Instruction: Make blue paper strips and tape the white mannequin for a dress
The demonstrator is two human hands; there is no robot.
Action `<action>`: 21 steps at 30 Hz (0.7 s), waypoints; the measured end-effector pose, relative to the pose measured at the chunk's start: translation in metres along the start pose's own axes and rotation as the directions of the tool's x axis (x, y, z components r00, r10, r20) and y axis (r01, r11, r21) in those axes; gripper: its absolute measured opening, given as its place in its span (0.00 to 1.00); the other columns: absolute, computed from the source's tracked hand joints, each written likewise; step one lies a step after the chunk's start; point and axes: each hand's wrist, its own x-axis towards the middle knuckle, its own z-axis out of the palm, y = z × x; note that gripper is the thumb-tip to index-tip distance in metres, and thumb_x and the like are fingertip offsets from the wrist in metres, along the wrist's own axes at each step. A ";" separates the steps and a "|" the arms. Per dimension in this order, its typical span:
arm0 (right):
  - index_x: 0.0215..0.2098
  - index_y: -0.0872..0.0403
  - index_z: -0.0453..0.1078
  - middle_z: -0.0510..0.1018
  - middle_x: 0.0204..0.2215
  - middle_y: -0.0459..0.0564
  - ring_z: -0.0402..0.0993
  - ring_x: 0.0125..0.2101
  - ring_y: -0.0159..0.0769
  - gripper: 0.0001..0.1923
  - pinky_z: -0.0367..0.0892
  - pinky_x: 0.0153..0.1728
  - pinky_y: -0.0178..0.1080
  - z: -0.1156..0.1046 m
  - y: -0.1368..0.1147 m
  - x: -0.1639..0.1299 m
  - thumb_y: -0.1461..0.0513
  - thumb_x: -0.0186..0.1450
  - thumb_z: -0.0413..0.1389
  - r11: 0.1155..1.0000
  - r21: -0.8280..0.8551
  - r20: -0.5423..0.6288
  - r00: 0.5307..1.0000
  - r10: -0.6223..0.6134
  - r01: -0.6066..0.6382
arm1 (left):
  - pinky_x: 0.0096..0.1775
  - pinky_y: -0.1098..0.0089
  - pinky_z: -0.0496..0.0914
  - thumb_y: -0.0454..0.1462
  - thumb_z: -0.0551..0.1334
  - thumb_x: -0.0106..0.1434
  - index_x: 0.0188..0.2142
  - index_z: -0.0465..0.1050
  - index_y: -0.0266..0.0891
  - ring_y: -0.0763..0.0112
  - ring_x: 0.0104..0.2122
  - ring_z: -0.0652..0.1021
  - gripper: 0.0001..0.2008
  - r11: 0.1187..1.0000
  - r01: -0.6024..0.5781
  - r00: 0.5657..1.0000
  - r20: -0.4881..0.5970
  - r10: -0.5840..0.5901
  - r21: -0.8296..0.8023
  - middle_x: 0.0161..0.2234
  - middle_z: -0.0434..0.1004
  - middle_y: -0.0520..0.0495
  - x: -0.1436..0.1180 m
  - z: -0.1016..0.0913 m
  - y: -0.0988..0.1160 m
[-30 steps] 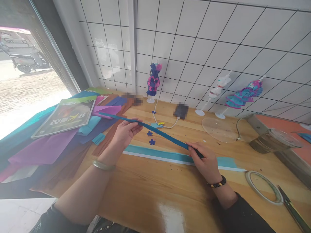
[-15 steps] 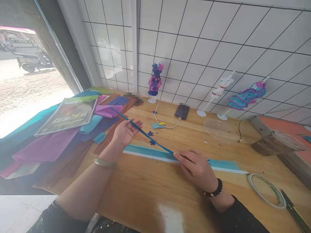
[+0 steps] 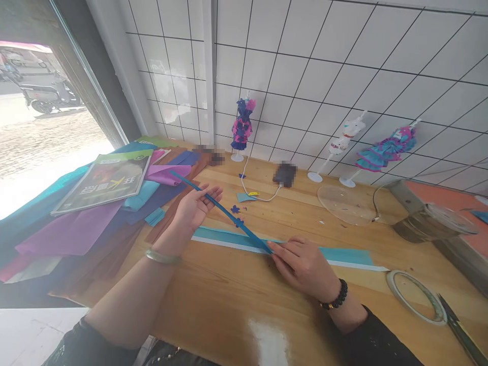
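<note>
A narrow blue strip [image 3: 224, 210] runs slanting between my two hands. My left hand [image 3: 193, 207], palm up, holds it with the thumb against the fingers, the other fingers loosely curled; its far end reaches past them toward the purple sheet. My right hand [image 3: 303, 267] pinches the near end between thumb and forefinger. Beneath lies a long turquoise strip [image 3: 343, 255] with a white band along its near edge, flat on the table and partly hidden by my right hand. Small dark blue flower cutouts [image 3: 235, 209] lie just behind the blue strip.
Colored sheets [image 3: 72, 229] with a magazine [image 3: 102, 183] on top are piled left. A tape roll [image 3: 417, 297] and scissors [image 3: 459, 325] lie right. Dressed small stands [image 3: 242, 127] line the tiled wall, near a clear disc [image 3: 343, 206] and a jar [image 3: 430, 223].
The near end of the blue strip has come slightly lower and left with my right hand, and its flat side shows wider there. My left hand has hardly moved.
</note>
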 end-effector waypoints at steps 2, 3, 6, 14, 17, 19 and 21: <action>0.48 0.57 0.67 0.74 0.20 0.48 0.68 0.21 0.31 0.15 0.63 0.26 0.37 -0.002 -0.005 0.000 0.64 0.63 0.49 0.999 0.053 0.022 1.000 0.010 -0.011 | 0.45 0.59 0.71 0.26 0.57 0.55 0.40 0.62 0.34 0.58 0.44 0.76 0.12 1.000 -0.008 1.000 0.001 0.008 -0.001 0.38 0.77 0.35 0.000 0.000 0.001; 0.48 0.57 0.67 0.74 0.19 0.47 0.67 0.20 0.31 0.15 0.62 0.24 0.37 -0.003 -0.008 0.000 0.63 0.63 0.48 0.996 0.082 0.026 1.000 0.016 -0.018 | 0.45 0.60 0.71 0.27 0.56 0.56 0.40 0.62 0.34 0.58 0.44 0.75 0.12 1.000 -0.008 1.000 0.006 0.008 0.003 0.38 0.77 0.35 0.000 0.001 0.002; 0.48 0.57 0.67 0.74 0.19 0.47 0.67 0.19 0.31 0.15 0.60 0.21 0.36 -0.004 -0.015 0.001 0.63 0.64 0.47 0.978 0.188 -0.008 0.996 0.090 -0.087 | 0.45 0.62 0.71 0.28 0.57 0.56 0.41 0.61 0.34 0.59 0.44 0.76 0.12 1.000 0.000 0.999 0.035 -0.001 0.024 0.39 0.76 0.34 -0.003 0.003 0.002; 0.40 0.52 0.71 0.79 0.34 0.51 0.75 0.34 0.36 0.12 0.70 0.36 0.39 0.005 -0.029 0.018 0.58 0.63 0.51 0.625 0.598 0.010 0.784 0.620 -0.502 | 0.45 0.57 0.69 0.31 0.57 0.58 0.47 0.61 0.36 0.58 0.43 0.76 0.16 0.984 0.070 0.977 0.187 -0.101 0.165 0.42 0.75 0.36 -0.028 0.024 -0.016; 0.43 0.53 0.69 0.78 0.37 0.52 0.75 0.36 0.37 0.15 0.70 0.38 0.40 0.008 -0.039 0.026 0.54 0.61 0.53 0.385 0.751 0.159 0.713 0.683 -0.537 | 0.44 0.55 0.69 0.32 0.58 0.59 0.47 0.61 0.38 0.59 0.40 0.77 0.16 0.978 0.038 0.980 0.182 -0.076 0.207 0.41 0.75 0.38 -0.034 0.029 -0.020; 0.46 0.53 0.66 0.77 0.37 0.51 0.74 0.36 0.36 0.19 0.70 0.38 0.40 0.010 -0.045 0.031 0.53 0.59 0.55 0.213 0.809 0.305 0.701 0.645 -0.548 | 0.44 0.54 0.69 0.32 0.57 0.59 0.46 0.61 0.38 0.59 0.40 0.77 0.15 0.978 0.013 0.986 0.162 -0.047 0.209 0.41 0.76 0.39 -0.034 0.030 -0.019; 0.48 0.53 0.64 0.76 0.35 0.50 0.74 0.33 0.33 0.23 0.70 0.36 0.39 0.011 -0.050 0.033 0.53 0.57 0.57 0.079 0.828 0.431 0.720 0.543 -0.556 | 0.44 0.55 0.69 0.32 0.56 0.59 0.45 0.61 0.38 0.59 0.40 0.77 0.14 0.981 -0.022 0.991 0.135 -0.005 0.194 0.40 0.76 0.39 -0.031 0.029 -0.017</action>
